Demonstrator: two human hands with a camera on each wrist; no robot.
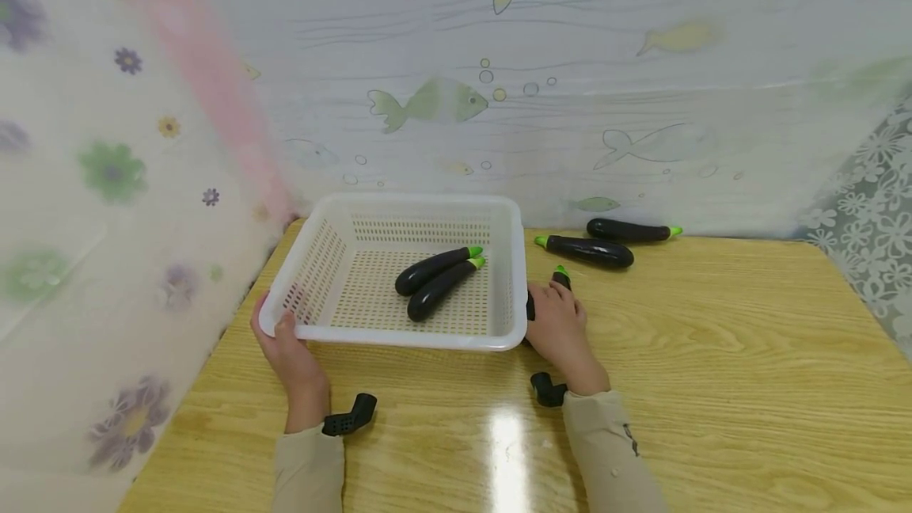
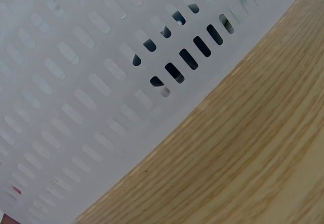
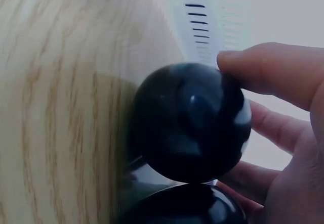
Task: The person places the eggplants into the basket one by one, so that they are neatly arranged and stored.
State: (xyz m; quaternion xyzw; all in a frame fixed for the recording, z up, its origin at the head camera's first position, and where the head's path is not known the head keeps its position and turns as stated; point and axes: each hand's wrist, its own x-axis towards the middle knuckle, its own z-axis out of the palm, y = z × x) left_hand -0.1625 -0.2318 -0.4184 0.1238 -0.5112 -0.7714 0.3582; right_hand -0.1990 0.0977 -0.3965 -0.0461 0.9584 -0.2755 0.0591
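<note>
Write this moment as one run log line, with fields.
left hand: grips basket rim | right hand: grips eggplant beside basket | in basket: two eggplants

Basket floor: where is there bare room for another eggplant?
In the white basket, the two eggplants lie right of centre; the floor's left half is bare. The table right of the right hand is bare too. Behind, two eggplants crowd it.

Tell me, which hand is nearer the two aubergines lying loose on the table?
Right. The right hand grips another aubergine just short of that pair; the left hand holds the basket at its far corner.
</note>
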